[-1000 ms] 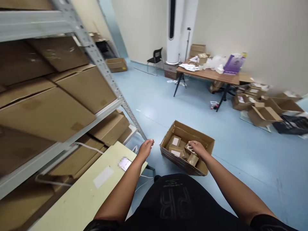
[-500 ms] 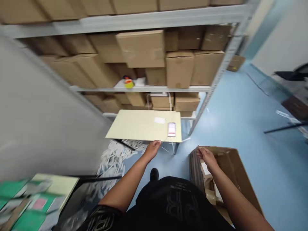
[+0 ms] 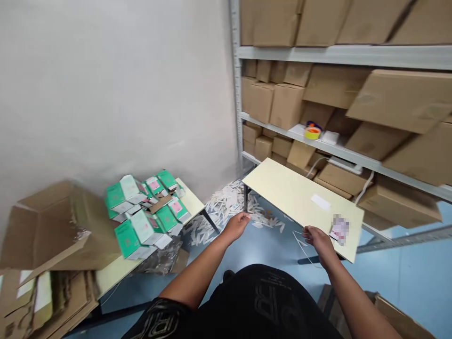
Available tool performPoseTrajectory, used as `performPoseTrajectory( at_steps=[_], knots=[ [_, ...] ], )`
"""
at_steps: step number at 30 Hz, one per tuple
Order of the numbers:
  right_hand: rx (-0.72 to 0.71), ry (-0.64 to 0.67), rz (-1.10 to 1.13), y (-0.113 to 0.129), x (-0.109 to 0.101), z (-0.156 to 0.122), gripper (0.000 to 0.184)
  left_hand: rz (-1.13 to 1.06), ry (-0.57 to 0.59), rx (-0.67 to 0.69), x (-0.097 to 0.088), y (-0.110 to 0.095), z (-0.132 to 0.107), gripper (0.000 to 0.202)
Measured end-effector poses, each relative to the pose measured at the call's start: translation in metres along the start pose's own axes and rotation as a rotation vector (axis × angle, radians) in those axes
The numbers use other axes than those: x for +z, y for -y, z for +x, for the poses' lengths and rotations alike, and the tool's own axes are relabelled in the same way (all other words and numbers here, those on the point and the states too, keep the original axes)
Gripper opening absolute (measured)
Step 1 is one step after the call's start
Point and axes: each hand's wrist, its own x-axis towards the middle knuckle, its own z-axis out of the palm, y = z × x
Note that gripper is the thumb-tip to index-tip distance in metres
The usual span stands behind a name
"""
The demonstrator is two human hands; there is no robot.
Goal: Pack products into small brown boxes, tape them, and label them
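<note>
Smooth blue floor (image 3: 254,247) lies open before the pale-yellow rectangular worktop (image 3: 282,188). Left hand (image 3: 236,227) hovers half-curled; right hand (image 3: 320,242), loosely bent, nears its edge (any grasp, I cannot tell).

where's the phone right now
In the head view, the phone lies right of centre on the pale yellow tabletop by the shelving, just right of the right hand.

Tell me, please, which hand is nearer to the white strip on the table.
Right: the right hand is by the near edge of the table, below the white strip in view; the left hand is well to its left.
</note>
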Motion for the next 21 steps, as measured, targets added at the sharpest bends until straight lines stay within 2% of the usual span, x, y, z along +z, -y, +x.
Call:
performPoseTrajectory(
  at_steps=[4, 8, 11, 15, 18, 21],
  knots=[
    [0.003, 0.105, -0.042, 0.015, 0.098, -0.001, 0.045, -0.016, -0.068, -0.067, -0.079, 0.04, -0.005, 0.031],
    [-0.012, 0.253, -0.126, 0.03, 0.175, -0.005, 0.044, -0.068, -0.156, -0.133, -0.136, 0.076, -0.013, 0.031],
    [-0.018, 0.365, -0.217, 0.041, 0.218, -0.002, 0.043, -0.088, -0.251, -0.174, -0.163, 0.101, -0.02, 0.032],
    [-0.01, 0.487, -0.309, 0.052, 0.27, 0.016, 0.042, -0.079, -0.394, -0.266, -0.189, 0.127, -0.03, 0.03],
    [0.011, 0.586, -0.369, 0.056, 0.314, 0.037, 0.043, -0.056, -0.509, -0.332, -0.215, 0.137, -0.035, 0.028],
    [-0.011, 0.731, -0.417, 0.061, 0.363, 0.057, 0.044, 0.017, -0.639, -0.401, -0.248, 0.14, -0.035, 0.029]
  ],
)
